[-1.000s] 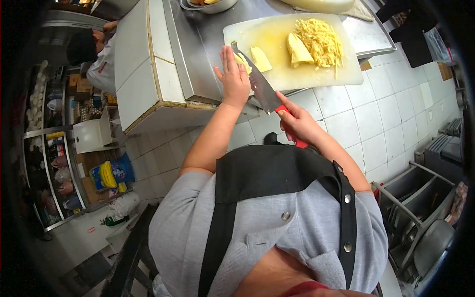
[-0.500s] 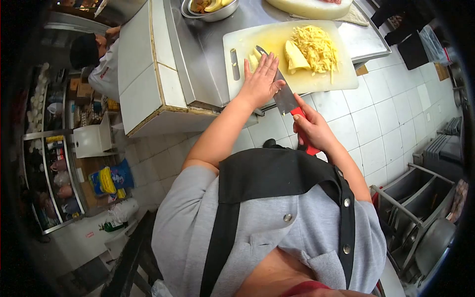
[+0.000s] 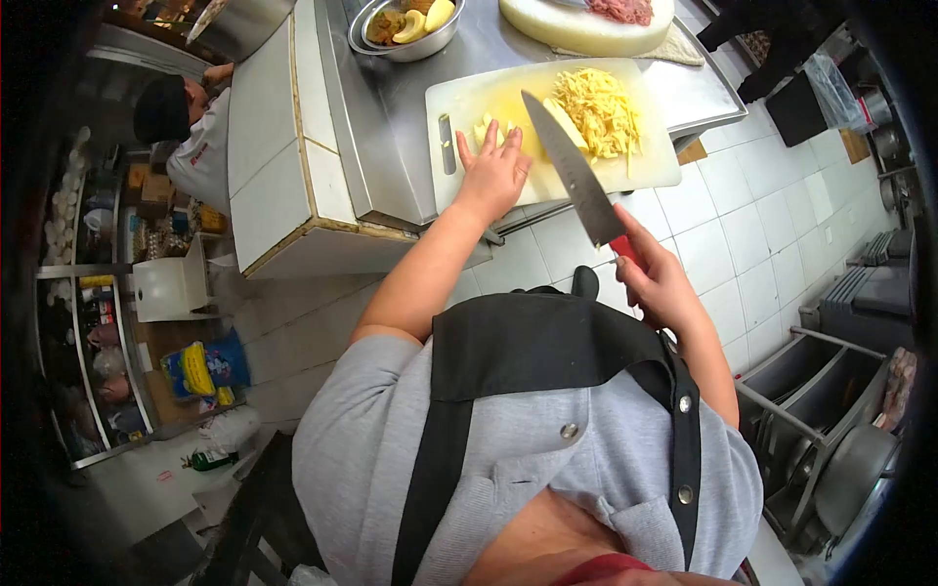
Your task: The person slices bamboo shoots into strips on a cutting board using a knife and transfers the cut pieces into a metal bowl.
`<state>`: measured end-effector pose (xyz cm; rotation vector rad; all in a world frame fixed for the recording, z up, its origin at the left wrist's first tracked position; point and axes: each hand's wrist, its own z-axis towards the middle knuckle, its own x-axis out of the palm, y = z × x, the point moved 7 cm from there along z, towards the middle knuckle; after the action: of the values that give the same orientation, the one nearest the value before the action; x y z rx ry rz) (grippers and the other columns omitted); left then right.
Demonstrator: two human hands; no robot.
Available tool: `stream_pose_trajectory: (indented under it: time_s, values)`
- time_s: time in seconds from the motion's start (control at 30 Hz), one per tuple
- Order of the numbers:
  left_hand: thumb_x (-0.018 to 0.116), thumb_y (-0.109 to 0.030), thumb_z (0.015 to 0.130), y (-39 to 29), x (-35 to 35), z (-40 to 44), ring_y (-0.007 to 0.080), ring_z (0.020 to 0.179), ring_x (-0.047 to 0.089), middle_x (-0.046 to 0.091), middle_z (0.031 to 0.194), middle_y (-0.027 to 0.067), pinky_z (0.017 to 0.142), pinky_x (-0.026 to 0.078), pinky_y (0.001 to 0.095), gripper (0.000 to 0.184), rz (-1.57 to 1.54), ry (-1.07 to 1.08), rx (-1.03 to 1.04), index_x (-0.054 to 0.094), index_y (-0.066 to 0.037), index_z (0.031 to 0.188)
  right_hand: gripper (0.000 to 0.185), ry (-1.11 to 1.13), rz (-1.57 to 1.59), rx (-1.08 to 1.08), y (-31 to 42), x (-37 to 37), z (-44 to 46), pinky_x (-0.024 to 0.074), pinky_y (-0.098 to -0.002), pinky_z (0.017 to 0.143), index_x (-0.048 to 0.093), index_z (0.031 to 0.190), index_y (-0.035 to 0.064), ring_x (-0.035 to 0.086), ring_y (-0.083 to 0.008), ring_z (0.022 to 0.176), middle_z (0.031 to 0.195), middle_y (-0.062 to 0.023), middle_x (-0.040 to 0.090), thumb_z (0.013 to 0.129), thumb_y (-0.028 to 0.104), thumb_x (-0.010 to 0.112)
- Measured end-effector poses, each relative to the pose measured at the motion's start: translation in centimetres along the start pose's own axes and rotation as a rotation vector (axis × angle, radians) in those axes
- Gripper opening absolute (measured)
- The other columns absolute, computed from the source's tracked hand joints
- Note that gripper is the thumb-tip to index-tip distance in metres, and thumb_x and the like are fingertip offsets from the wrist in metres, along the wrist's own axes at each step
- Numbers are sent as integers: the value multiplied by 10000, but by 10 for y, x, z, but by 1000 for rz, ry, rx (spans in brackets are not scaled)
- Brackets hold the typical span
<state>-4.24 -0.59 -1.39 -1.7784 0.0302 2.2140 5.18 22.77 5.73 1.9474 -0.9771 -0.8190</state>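
Note:
My right hand (image 3: pixel 657 281) is wrapped round the red handle of a chef's knife (image 3: pixel 576 181). Its broad blade points up and left over the right-hand part of a white cutting board (image 3: pixel 660 174). On the board's left part rests my left hand (image 3: pixel 493 178), fingers spread, over a few small yellow pieces (image 3: pixel 486 127) partly hidden under the fingertips. Beyond the blade lies a heap of thin yellow strips (image 3: pixel 598 112), which look like cut potato. A larger yellow chunk (image 3: pixel 567 127) sits beside the heap, partly behind the blade.
Metal bowls (image 3: pixel 420 47) with peeled yellow pieces stand behind the board. A round white block (image 3: pixel 586 34) carries minced meat (image 3: pixel 621 10). A tiled ledge (image 3: pixel 269 195) borders the counter at left. Another person (image 3: pixel 195 137) is beyond it. Grey bins (image 3: pixel 811 391) stand at right.
My left hand has come off the blade and shifted left on the board. The knife has swung right, away from that hand, still in my right hand. The view has shifted slightly.

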Motion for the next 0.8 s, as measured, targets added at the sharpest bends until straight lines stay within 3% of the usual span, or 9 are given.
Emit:
stream_pose_trajectory:
  time_s: [0.1,0.17,0.23,0.3,0.4,0.5,0.7,0.77,0.8]
  values:
    - [496,-277,927,-4,-34,14,296,1284,414,595,1205,126,1079,117,601,400,-113,-172,-17,532,-60,1261,650,-143,-112,-317,19,-35,7,470,-245,699,409,1426,234,548,-90,740,927,-58,627,832,1,538]
    - [566,-131,858,3,-64,26,300,1127,514,624,1057,111,1040,275,505,272,-283,-430,-58,604,-67,1120,681,-295,-562,-464,43,-63,11,502,-316,656,468,1375,294,607,-188,698,818,-67,588,761,15,566]
    - [571,-31,815,26,-79,45,300,1007,543,609,1030,135,878,458,391,247,-422,-635,-134,603,-47,1059,651,-354,-763,-563,56,-88,28,513,-353,660,494,1344,301,624,-235,729,818,-67,591,756,34,578]
    - [552,-21,833,57,-93,62,268,930,590,604,1036,157,813,500,363,235,-471,-758,-287,602,-26,1062,569,-406,-902,-729,62,-113,54,514,-371,635,552,1278,282,630,-256,718,852,-66,616,764,39,575]
    - [529,-32,854,122,-101,85,213,815,642,628,1001,142,744,524,310,253,-599,-810,-494,603,6,1092,415,-381,-1112,-771,61,-155,100,515,-391,640,619,1153,243,628,-272,748,828,-57,617,775,71,601]
    - [522,-77,856,184,-96,102,264,1008,634,637,1096,205,872,491,335,298,-722,-798,-683,594,28,1126,417,-338,-1065,-966,54,-188,137,511,-390,630,623,1134,228,611,-265,775,826,-39,612,755,55,620]
    - [482,-86,821,203,-139,121,375,1125,560,590,1168,272,961,436,388,403,-373,-649,-943,547,79,1183,391,-199,-1128,-1122,55,-198,201,503,-384,638,626,1127,222,595,-266,765,862,-34,616,769,66,629]
    - [490,-76,807,237,-133,132,354,1076,595,614,1134,253,881,467,367,420,-285,-670,-955,551,81,1192,405,-136,-1166,-1006,48,-195,221,469,-392,740,593,1194,205,579,-283,879,953,-63,617,799,129,635]
    - [498,-75,802,247,-124,139,369,1055,602,617,1125,259,871,474,384,394,-341,-503,-1062,579,71,1159,421,-155,-1156,-977,48,-195,223,454,-404,773,579,1214,194,569,-286,918,992,-69,612,800,146,639]
